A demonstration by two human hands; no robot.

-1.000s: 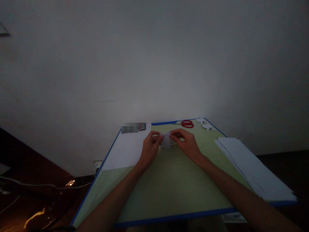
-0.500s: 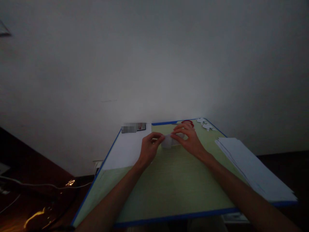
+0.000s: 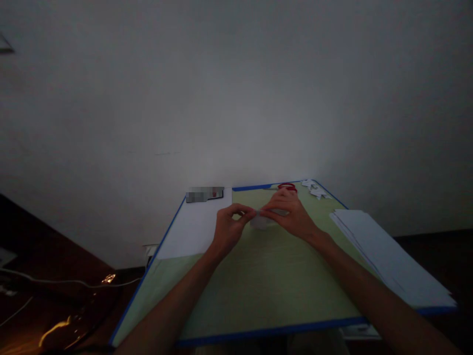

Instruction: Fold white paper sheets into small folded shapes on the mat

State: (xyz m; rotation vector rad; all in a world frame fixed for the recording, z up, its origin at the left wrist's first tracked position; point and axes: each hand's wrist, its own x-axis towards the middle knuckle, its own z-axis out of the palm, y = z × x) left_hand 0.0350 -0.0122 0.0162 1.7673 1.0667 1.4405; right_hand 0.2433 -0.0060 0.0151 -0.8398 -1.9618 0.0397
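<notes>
A small piece of white paper point(image 3: 259, 221) is held above the far middle of the green table point(image 3: 269, 281). My left hand point(image 3: 231, 224) pinches its upper edge between thumb and forefinger. From the other side my right hand point(image 3: 290, 213) pinches the same edge, its fingertips almost touching those of the left. Part of the paper is hidden behind the right fingers. Just beyond the right hand lie red-handled scissors point(image 3: 287, 187), their handles partly covered by it.
A phone point(image 3: 205, 194) lies on a white sheet point(image 3: 192, 231) at the far left. Paper scraps point(image 3: 316, 189) sit in the far right corner. A stack of white paper point(image 3: 391, 256) runs along the right edge. Behind the table stands a wall point(image 3: 236, 98).
My hands have come closer together on the paper, and less of it shows between them. The right fingers, spread before, are now drawn in to a pinch.
</notes>
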